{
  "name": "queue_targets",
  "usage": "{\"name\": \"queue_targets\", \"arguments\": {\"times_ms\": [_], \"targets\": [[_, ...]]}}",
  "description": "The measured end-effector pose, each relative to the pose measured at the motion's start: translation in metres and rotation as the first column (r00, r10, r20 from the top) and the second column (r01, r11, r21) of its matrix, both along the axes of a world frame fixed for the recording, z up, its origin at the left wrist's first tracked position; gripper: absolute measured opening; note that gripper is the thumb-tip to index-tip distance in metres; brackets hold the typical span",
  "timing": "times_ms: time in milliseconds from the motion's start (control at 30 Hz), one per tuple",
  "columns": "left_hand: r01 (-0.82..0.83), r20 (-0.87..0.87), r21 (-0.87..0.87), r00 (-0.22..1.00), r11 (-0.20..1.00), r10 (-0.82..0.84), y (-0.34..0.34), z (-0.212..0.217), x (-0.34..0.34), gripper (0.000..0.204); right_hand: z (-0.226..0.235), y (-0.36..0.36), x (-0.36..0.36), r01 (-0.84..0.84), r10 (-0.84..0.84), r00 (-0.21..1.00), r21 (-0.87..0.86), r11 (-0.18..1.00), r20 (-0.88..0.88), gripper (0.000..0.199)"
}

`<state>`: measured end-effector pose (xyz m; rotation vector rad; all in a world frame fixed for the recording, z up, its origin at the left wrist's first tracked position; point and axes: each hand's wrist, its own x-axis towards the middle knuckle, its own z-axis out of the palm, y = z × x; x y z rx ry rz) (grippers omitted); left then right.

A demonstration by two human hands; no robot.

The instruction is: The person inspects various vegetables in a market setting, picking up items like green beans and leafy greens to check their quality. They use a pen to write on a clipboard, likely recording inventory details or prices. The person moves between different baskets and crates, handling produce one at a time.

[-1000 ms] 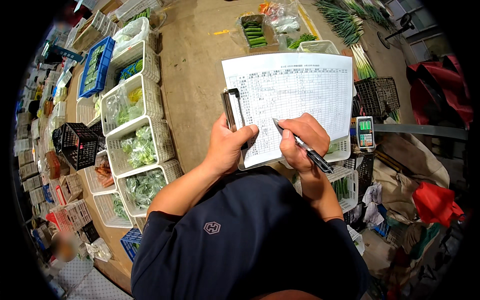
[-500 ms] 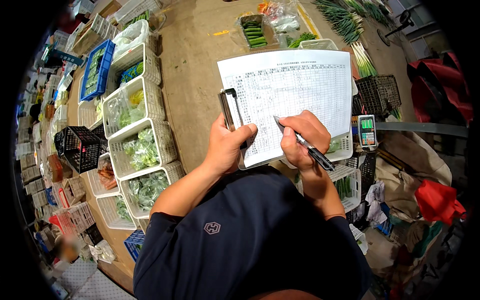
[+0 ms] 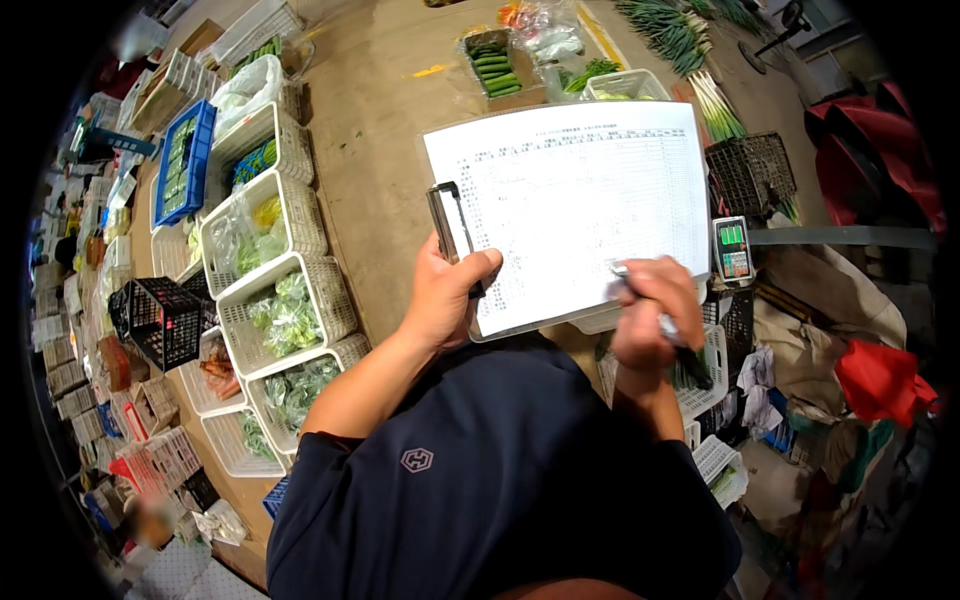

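My left hand (image 3: 445,292) grips a clipboard (image 3: 449,222) by its left edge, its thumb lying over the front beside the black clip. A white sheet with a printed table (image 3: 570,200) lies on the board, tilted slightly. Over the lower right part of the sheet, my right hand (image 3: 655,315) is closed around a pen (image 3: 668,328). Motion smears that hand and the pen, and whether the tip touches the paper cannot be told.
White plastic crates (image 3: 335,290) of bagged greens line the left, with a blue crate (image 3: 183,160) on top. A box of cucumbers (image 3: 493,68) sits ahead on the floor. Right of the clipboard are a scale display (image 3: 733,248), a dark crate (image 3: 750,170) and leeks (image 3: 715,105).
My right hand with the pen has moved right and slightly down, from the middle of the sheet toward its lower right. My left hand and the clipboard have shifted slightly left.
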<state>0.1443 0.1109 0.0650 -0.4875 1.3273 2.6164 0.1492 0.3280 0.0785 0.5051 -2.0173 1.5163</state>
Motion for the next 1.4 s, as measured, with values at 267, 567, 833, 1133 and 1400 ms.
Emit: {"name": "queue_targets", "arguments": {"times_ms": [267, 567, 833, 1133, 1400], "targets": [[0.061, 0.152, -0.025, 0.987, 0.998, -0.056, -0.009, -0.022, -0.022, 0.041, -0.066, 0.095, 0.013, 0.629, -0.568, 0.775, -0.415, 0.657, 0.277, 0.035], [0.348, 0.412, 0.082, 0.841, 0.934, -0.35, 0.053, -0.112, -0.047, 0.044, -0.255, 0.015, 0.027, -0.099, -0.108, 0.766, 0.282, 0.954, 0.633, 0.042], [0.431, 0.621, 0.006, 0.706, 0.902, -0.342, 0.112, -0.174, -0.056, 0.052, -0.308, 0.068, -0.005, -0.381, 0.344, 0.462, -0.167, 0.909, 0.817, 0.053], [0.441, 0.839, -0.091, 0.517, 0.893, -0.17, 0.098, -0.281, -0.052, 0.058, -0.53, 0.235, -0.015, 0.475, -0.227, 0.16, 0.127, 0.871, 0.961, 0.077], [0.44, 0.872, -0.215, 0.489, 0.872, -0.032, 0.096, -0.33, -0.086, 0.047, -0.677, 0.393, -0.147, 0.566, -0.572, -0.384, 0.674, 0.474, 0.725, 0.113]]}}
